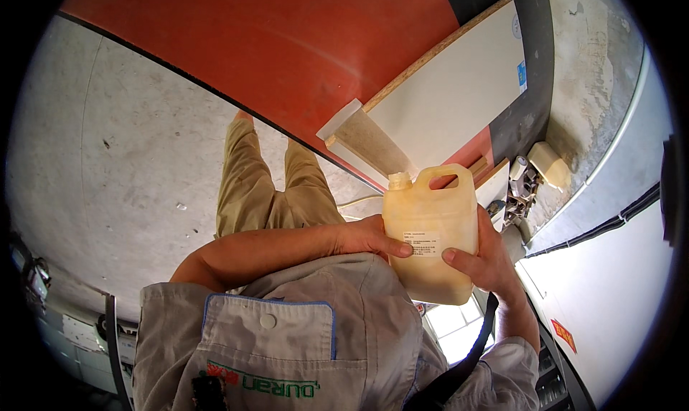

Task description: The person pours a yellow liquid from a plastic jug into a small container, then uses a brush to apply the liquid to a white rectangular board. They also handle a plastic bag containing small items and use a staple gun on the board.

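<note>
Plainly, the jug point(434, 221) sits between the two hands, at about four o'clock from the middle of the view. It is a cloudy, cream-yellow plastic container with rounded shoulders, paler near the top and yellower in patches lower down. Its short round neck point(400, 182) rises at eleven o'clock, and a moulded loop handle point(446, 170) arches between twelve and one. A small white label point(420, 244) with dark print lies on the face.

The left hand point(369, 237) holds the jug from nine o'clock, thumb across the front by the label; the right hand point(484, 262) grips it from four, its thumb also pressed to the front. The other fingers are largely hidden. I cannot tell how full it is.

A red surface point(273, 45) spreads at eleven o'clock; a white board point(452, 81) lies between one and two.
</note>
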Available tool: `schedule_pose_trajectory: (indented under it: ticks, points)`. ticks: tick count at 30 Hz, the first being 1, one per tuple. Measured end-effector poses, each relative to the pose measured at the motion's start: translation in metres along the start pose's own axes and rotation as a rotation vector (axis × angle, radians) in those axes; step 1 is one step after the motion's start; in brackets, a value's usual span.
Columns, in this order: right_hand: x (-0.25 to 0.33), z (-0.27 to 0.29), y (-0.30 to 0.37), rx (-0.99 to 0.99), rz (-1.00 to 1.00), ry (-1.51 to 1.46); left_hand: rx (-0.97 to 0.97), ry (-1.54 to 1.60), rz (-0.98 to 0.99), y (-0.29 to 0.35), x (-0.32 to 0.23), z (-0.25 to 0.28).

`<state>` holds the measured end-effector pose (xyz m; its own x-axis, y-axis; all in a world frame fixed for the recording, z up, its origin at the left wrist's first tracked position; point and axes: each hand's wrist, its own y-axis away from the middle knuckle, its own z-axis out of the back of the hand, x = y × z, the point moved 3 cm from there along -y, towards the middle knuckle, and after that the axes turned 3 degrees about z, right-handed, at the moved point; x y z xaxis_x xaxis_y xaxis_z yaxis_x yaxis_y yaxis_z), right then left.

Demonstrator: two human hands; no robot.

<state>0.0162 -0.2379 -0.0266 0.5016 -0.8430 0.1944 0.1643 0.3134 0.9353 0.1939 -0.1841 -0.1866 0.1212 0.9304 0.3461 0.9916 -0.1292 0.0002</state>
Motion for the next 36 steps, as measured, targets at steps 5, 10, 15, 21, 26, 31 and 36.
schedule_pose_trajectory:
  ticks: [5, 10, 15, 21, 26, 31, 36]
  points:
    - [0.001, 0.000, -0.001, 0.005, -0.004, -0.001, 0.010, 0.024, -0.027, 0.000, -0.001, -0.002]
    - [-0.001, -0.001, -0.001, 0.004, 0.002, 0.018, 0.000, 0.007, -0.026, -0.004, 0.008, 0.007]
    - [-0.003, -0.001, -0.001, -0.004, -0.023, -0.020, -0.039, -0.046, 0.067, -0.005, 0.011, 0.015]
    - [-0.013, -0.003, -0.003, 0.001, -0.005, -0.113, -0.059, -0.044, 0.038, -0.007, 0.013, 0.016]
    - [-0.010, -0.002, -0.006, 0.014, -0.007, -0.103, -0.064, -0.050, 0.046, -0.009, 0.016, 0.023]
    - [-0.011, -0.002, -0.006, 0.011, -0.032, -0.087, -0.052, -0.016, -0.001, -0.002, 0.000, 0.004]
    - [-0.011, -0.001, -0.006, 0.014, -0.045, -0.112, -0.036, 0.020, 0.011, -0.009, 0.008, 0.014]
